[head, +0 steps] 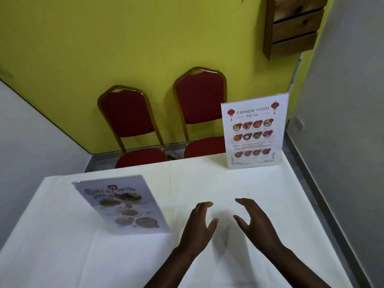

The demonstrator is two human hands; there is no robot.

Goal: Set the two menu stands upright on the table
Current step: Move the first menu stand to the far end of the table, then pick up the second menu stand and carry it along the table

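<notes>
A Chinese food menu stand [254, 132] stands upright at the far right edge of the white-clothed table [207, 183]. A second menu stand [122, 204], pale with pictures of dishes, stands on the left part of the table, leaning back and blurred. My left hand [198, 223] and my right hand [254, 221] hover over the middle of the table, palms facing each other, fingers apart, holding nothing. Both hands are apart from either stand.
Two red chairs with gold frames [133, 123] [200, 113] stand behind the table against a yellow wall. A wooden rack [293, 26] hangs on the wall at the upper right. Grey floor runs along the table's right side.
</notes>
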